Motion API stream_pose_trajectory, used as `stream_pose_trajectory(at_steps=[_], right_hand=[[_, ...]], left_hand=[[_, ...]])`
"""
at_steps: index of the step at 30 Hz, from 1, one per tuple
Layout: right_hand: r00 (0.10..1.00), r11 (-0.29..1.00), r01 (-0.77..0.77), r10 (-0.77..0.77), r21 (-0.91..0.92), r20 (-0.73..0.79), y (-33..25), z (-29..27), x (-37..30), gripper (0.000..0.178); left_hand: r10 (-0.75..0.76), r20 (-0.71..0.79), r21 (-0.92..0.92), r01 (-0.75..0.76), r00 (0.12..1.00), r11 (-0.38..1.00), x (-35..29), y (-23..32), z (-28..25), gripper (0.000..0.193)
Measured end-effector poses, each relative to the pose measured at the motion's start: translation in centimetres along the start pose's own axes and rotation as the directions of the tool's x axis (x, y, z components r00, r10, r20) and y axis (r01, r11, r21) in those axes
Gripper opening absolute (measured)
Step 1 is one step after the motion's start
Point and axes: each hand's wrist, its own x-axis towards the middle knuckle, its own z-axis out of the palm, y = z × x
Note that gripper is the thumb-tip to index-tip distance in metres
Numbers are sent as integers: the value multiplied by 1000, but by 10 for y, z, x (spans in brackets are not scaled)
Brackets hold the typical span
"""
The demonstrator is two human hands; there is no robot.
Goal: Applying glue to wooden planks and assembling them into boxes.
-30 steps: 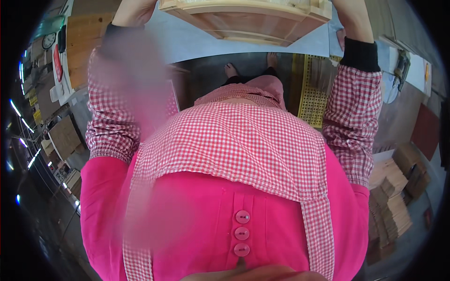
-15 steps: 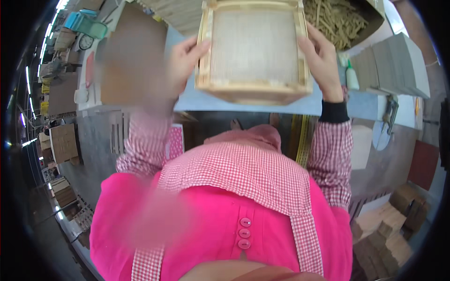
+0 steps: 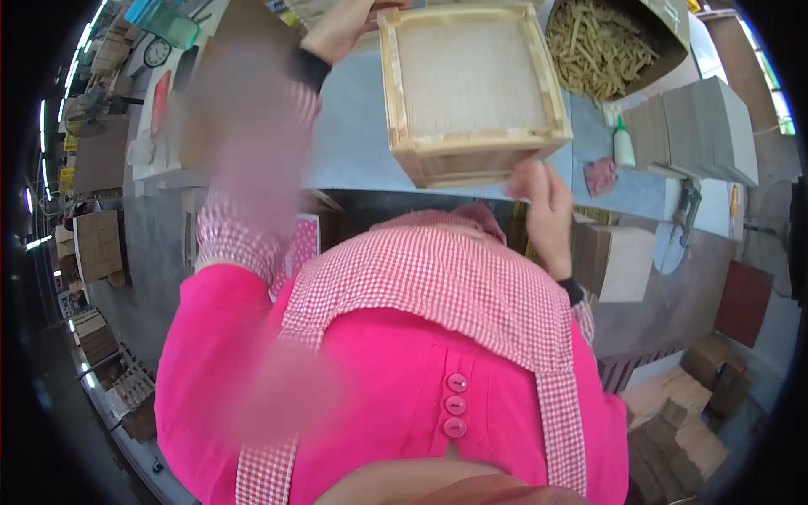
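A light wooden box (image 3: 471, 80) with a pale, fine-lined panel framed by wood strips is over the blue-grey tabletop (image 3: 353, 126), its near side also in view. My left hand (image 3: 341, 29) reaches to its far left corner, fingers bent round the edge and partly cut off by the picture's rim. Below the near right corner, my right hand (image 3: 545, 206) has its fingers curled against the box's lower edge; the fingertips are smeared by motion. Both wrists have dark cuffs.
At the far right is a cardboard box (image 3: 665, 71) of small wood strips (image 3: 593, 50). Beside it are a green-capped white bottle (image 3: 623, 143), a crumpled pink cloth (image 3: 601, 177), stacked grey boards (image 3: 690, 130) and a metal hand tool (image 3: 688, 202). A red-handled thing (image 3: 160, 101) lies left.
My left hand has gone from the box's left side to its far corner. My right hand has dropped from the right side to the near right corner. The box has shifted slightly right and turned.
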Motion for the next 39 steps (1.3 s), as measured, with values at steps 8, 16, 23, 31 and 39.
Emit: stream_pose_trajectory(at_steps=[8,16,23,31,39], right_hand=[[989,958,149,-145,244,-34,18,9,71,34],[983,997,74,-75,12,167,-20,10,106,39],[978,998,57,-62,31,201,-48,12,97,38],[956,970,244,-237,-20,172,-8,14,134,38],[988,961,2,-45,278,149,20,21,100,37]], left_hand=[[-66,306,-43,83,950,996,-38,-4,-23,55],[-268,75,85,261,961,962,-79,-18,2,37],[329,120,-82,-321,937,944,-82,-34,-6,39],[7,-76,181,6,997,983,-76,-37,-1,40],[-277,-236,-28,278,932,960,-93,-77,-43,46]])
